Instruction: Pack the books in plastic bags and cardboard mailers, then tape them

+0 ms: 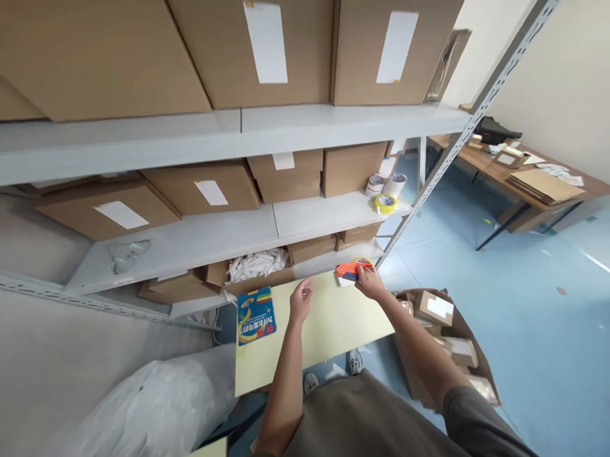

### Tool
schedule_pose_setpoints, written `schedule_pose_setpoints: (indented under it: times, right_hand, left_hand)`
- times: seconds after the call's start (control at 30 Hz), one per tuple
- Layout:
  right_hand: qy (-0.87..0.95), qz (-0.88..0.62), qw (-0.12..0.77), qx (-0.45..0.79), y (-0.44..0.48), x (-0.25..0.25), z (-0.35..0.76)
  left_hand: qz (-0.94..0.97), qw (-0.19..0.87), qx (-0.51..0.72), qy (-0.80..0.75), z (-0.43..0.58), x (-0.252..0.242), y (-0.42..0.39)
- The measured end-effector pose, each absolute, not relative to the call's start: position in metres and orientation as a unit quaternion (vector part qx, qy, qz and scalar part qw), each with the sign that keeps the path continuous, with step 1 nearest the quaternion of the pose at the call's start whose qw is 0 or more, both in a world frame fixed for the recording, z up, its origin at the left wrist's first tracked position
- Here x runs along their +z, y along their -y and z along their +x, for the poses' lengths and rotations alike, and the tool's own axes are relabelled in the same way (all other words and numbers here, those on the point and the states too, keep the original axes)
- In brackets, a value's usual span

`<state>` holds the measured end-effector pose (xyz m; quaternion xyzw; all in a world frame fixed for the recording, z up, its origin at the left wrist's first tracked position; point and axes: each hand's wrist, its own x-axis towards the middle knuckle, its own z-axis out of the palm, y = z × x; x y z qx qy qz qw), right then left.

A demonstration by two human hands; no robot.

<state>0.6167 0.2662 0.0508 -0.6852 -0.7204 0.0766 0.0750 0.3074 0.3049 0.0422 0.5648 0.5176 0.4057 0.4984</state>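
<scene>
Orange tool (pixel 345 268), its end seemingly in right hand (pixel 368 283)

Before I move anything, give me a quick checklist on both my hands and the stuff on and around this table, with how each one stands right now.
1. Orange-and-blue tool in your right hand: ok, gripped.
2. Left hand free: ok, nothing visible in it.
3. Blue book lying flat on the yellow table: ok.
4. Book well away from the table's left edge: not ok, it lies right along it.
5. Tool clear of the lower shelf: cannot tell, the gap isn't readable from this angle.
6. Yellow tape roll resting on the middle shelf: ok, near its right end.
</scene>
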Motion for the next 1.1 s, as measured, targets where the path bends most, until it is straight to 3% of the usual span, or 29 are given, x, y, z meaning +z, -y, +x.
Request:
schedule_pose_setpoints:
  times: [0.2, 0.4, 0.63, 0.73, 0.93, 1.1]
  right_hand:
    - [0.637, -0.748, -0.015, 0.184, -0.184, -0.028, 0.606]
    - [0.558, -0.782, -0.043, 0.275, -0.165, -0.089, 0.614]
    - [0.544, -0.775, -0.067, 0.315, -0.172, -0.093, 0.621]
    - [0.552, -0.776, 0.004, 0.304, -0.182, -0.064, 0.619]
    - [0.578, -0.653, 0.287, 0.397, -0.206, -0.009, 0.585]
    - [0.588, -0.542, 0.373, 0.47, -0.222, 0.004, 0.529]
  left_hand:
    - [0.55, 0.522, 0.365, -0.54, 0.296, 0.011, -0.259]
    - [0.531, 0.507, 0.341, -0.587, 0.275, -0.007, -0.212]
    - [0.501, 0.484, 0.337, -0.634, 0.275, 0.004, -0.181]
    - [0.484, 0.483, 0.363, -0.633, 0.285, 0.016, -0.178]
    - [0.464, 0.458, 0.432, -0.623, 0.298, 0.04, -0.17]
    - [0.425, 0.407, 0.483, -0.649, 0.264, 0.043, -0.139]
